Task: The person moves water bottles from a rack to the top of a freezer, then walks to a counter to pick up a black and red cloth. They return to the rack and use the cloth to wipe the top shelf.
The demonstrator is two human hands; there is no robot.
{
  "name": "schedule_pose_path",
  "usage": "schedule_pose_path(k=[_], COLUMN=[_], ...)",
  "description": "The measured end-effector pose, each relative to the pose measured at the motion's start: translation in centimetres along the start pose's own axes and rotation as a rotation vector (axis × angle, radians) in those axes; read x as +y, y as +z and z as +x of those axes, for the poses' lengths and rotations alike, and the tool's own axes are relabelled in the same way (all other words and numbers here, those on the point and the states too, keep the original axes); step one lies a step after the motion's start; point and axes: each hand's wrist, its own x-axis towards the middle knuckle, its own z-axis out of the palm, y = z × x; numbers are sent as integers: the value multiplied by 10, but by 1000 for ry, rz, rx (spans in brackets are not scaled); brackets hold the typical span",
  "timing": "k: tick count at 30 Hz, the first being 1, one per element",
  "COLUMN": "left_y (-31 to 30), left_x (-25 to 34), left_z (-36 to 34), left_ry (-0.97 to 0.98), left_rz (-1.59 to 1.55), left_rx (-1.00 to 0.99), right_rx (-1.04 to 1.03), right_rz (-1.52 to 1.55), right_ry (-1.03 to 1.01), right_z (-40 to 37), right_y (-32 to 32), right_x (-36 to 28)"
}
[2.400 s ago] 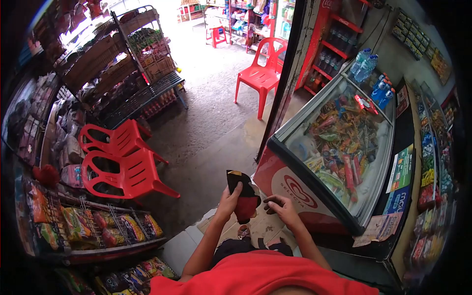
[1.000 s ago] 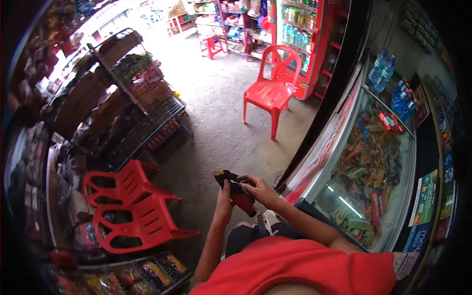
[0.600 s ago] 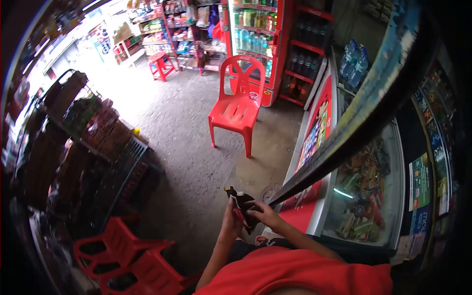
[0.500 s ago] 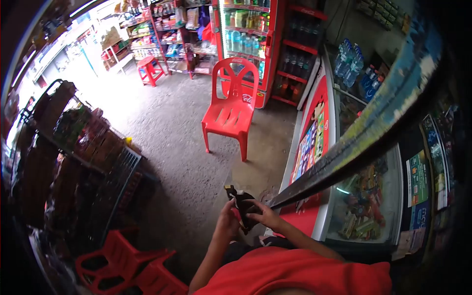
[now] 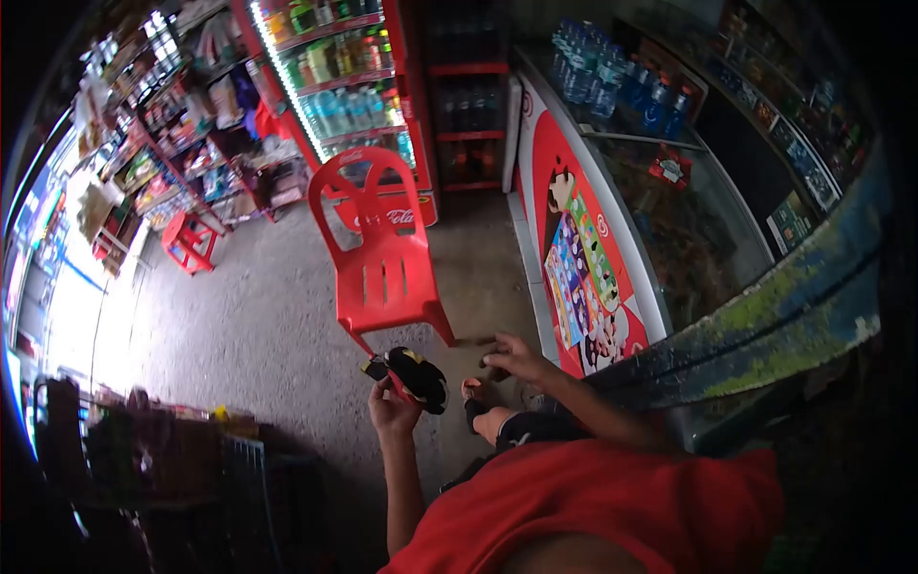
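Note:
In front of my body, my left hand [image 5: 392,411] is closed around the lower edge of a black item [image 5: 419,377] with gold-coloured and red patches. It looks like a small pouch or wallet, but its exact kind does not show. My right hand [image 5: 518,361] is apart from it, to the right, with its fingers partly stretched out and nothing visible in them. A red plastic chair [image 5: 387,285] stands just beyond my hands.
A glass-topped freezer [image 5: 636,253] runs along the right, with water bottles [image 5: 585,72] on it. A worn painted beam [image 5: 755,340] crosses the lower right. Behind the chair is a drinks fridge [image 5: 397,96]. A red stool [image 5: 188,241] and shelves stand far left; a dark rack [image 5: 153,450] is nearer.
My right hand has come off the black item and moved right. My left hand keeps the item, now held further left. The view has turned, bringing the freezer more into sight.

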Motion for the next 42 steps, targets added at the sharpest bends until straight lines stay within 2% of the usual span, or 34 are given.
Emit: schedule_pose_path(k=[2,4,7,9,14,17,21,23,25,27,30,32,36,37,38,41,42], left_y=[-1,5,23,30,28,38,47,61,72,79,99,112,143,143,142,165,149], left_x=[5,9,27,41,85,100,104,97,91,88,94,106,143,153,164,187,202], left_z=[45,81,112,124,157,179,218,238,259,278,294,296,281,278,276,264,271], left_ry=[-64,-118,-201,-233,-62,-55,-99,-210,-343,-415,-602,-635,-531,-472,-383,-382,-358], left_rz=[-164,-140,-172,-116,-114,-110,-87,-38,-9,53,-48,41,376,480,591,576,608], left_rx=[72,81,86,-4,118,114,46,13,85,90,7,27,-126,-192,-153,-188,-166], right_rx=[51,97,143,165,188,219,300,335,421,430,521,530,425,368,315,322,322], right_rz=[14,23,57,84,73,199,274,263,234,244,223,240,210,91,-29,-13,45], right_ry=[-29,-127,-130,-101,-124,-34,-53,-3,-47,7,11,29,64,29,-8,-117,-74], right_z=[33,68,103,112,130,131,142,145,153,164,198,213,270,282,291,305,306], right_y=[-4,-9,-18,-15,-20,-19,-17,-17,-17,-16,-15,-6,21,25,30,46,51], right_x=[-27,-44,-67,-83,-65,-56,-43,-44,-52,-59,-54,-63,-76,-75,-74,-78,-82])
